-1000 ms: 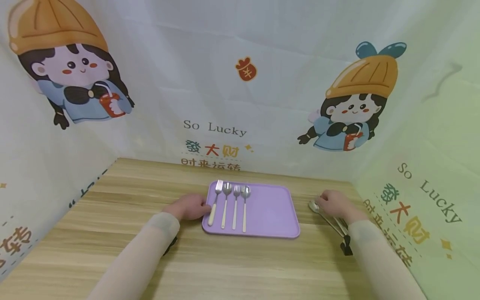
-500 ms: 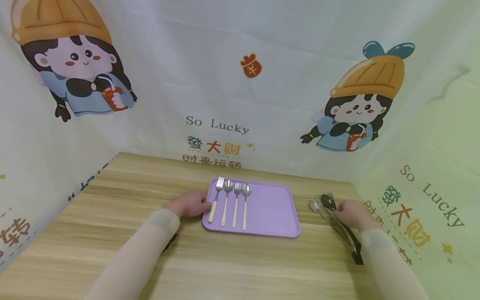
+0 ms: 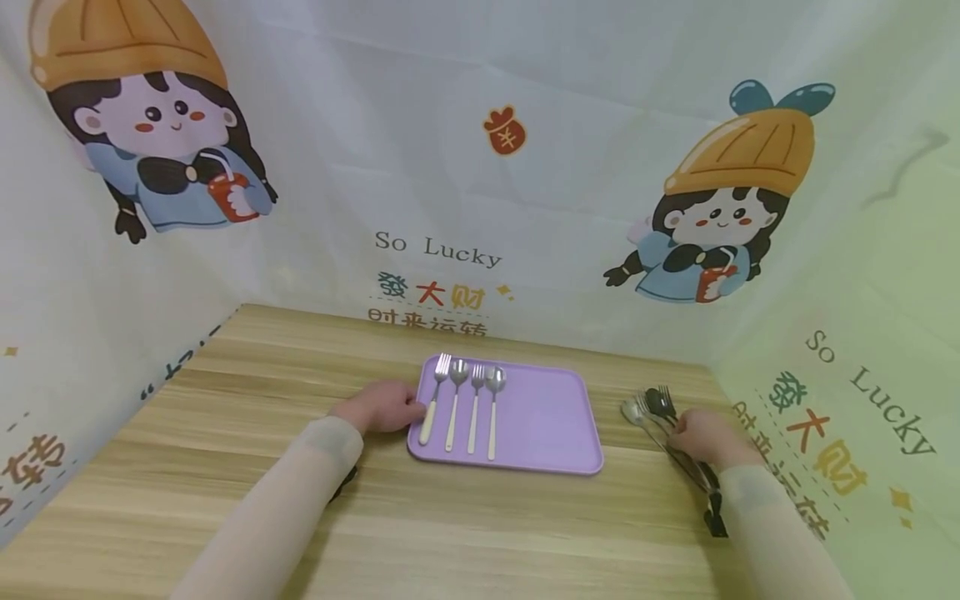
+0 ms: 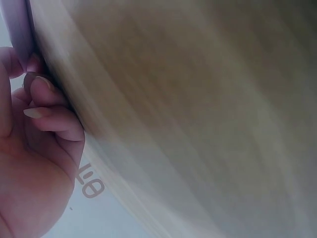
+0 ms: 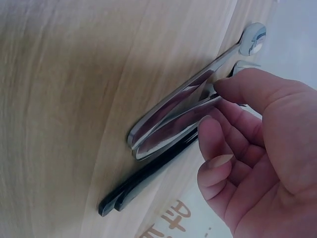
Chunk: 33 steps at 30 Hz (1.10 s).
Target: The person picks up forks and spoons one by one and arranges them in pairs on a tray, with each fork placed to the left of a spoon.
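Note:
In the head view, my left hand (image 3: 382, 407) pinches the left rim of a purple tray (image 3: 547, 425). On the tray's left half lie a fork (image 3: 429, 421), a spoon (image 3: 453, 417), a second fork (image 3: 473, 412) and a second spoon (image 3: 492, 417), all with pale handles. Right of the tray, my right hand (image 3: 705, 437) is at a group of cutlery on the table. A silver spoon (image 5: 253, 39) and a silver fork (image 5: 171, 126) lie side by side, and thumb and forefinger pinch the fork. Beneath the fingers run two black handles (image 5: 153, 171), of a black spoon (image 3: 657, 403) and a black fork (image 3: 666, 397).
The wooden table (image 3: 480, 533) meets a printed cloth backdrop (image 3: 555, 275) behind and at both sides. The right-hand cutlery lies near the table's right edge. Bare wood separates the tray from that cutlery.
My right hand has shifted rightward and back from the cutlery heads toward the handles, uncovering the black spoon and fork heads. My left hand keeps its hold on the tray.

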Each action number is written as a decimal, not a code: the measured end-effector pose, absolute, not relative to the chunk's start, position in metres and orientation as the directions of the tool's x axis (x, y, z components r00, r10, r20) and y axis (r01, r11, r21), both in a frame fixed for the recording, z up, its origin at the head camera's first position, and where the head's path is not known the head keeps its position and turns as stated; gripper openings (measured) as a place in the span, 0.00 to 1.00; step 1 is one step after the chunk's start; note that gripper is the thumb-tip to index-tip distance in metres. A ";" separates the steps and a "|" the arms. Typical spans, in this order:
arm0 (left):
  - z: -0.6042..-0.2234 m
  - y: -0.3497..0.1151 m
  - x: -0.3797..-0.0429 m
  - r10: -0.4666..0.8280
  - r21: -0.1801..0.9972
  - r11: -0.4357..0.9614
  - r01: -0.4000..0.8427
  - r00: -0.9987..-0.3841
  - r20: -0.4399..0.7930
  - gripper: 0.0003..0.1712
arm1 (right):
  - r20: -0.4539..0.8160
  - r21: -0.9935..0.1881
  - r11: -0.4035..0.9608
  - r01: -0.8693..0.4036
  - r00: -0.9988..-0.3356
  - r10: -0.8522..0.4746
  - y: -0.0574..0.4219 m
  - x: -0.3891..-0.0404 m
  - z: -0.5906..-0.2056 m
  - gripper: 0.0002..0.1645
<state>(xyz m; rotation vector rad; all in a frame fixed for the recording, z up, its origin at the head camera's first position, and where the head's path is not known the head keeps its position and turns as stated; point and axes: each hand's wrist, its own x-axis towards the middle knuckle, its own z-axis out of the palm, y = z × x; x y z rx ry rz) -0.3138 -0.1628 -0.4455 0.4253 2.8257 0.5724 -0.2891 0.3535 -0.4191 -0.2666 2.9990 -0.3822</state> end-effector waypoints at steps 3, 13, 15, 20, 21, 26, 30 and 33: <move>-0.446 -0.163 -0.313 0.324 0.407 0.882 0.236 -0.932 -0.162 0.18 | -0.069 -0.253 0.953 -0.165 -0.980 -0.188 0.353 -0.289 -0.421 0.21; -0.447 -0.164 -0.315 0.327 0.409 0.881 0.237 -0.930 -0.166 0.18 | -0.098 -0.284 0.951 -0.122 -0.983 -0.155 0.352 -0.295 -0.422 0.24; -0.447 -0.164 -0.315 0.324 0.406 0.884 0.233 -0.931 -0.170 0.18 | -0.109 -0.288 0.952 -0.105 -0.984 -0.142 0.350 -0.296 -0.421 0.25; -0.446 -0.163 -0.315 0.321 0.396 0.889 0.230 -0.930 -0.180 0.18 | -0.109 -0.274 0.957 -0.099 -0.985 -0.134 0.343 -0.295 -0.415 0.26; -0.446 -0.163 -0.315 0.321 0.394 0.890 0.230 -0.930 -0.181 0.18 | -0.101 -0.271 0.956 -0.111 -0.985 -0.143 0.341 -0.294 -0.413 0.26; -0.446 -0.162 -0.315 0.319 0.391 0.892 0.229 -0.930 -0.182 0.18 | -0.062 -0.274 0.949 -0.155 -0.982 -0.178 0.335 -0.295 -0.407 0.27; -0.446 -0.163 -0.315 0.316 0.395 0.891 0.224 -0.931 -0.184 0.18 | -0.077 -0.278 0.950 -0.142 -0.983 -0.169 0.330 -0.295 -0.406 0.28; -0.445 -0.163 -0.316 0.311 0.395 0.892 0.219 -0.932 -0.186 0.18 | -0.084 -0.283 0.948 -0.145 -0.981 -0.175 0.327 -0.295 -0.405 0.28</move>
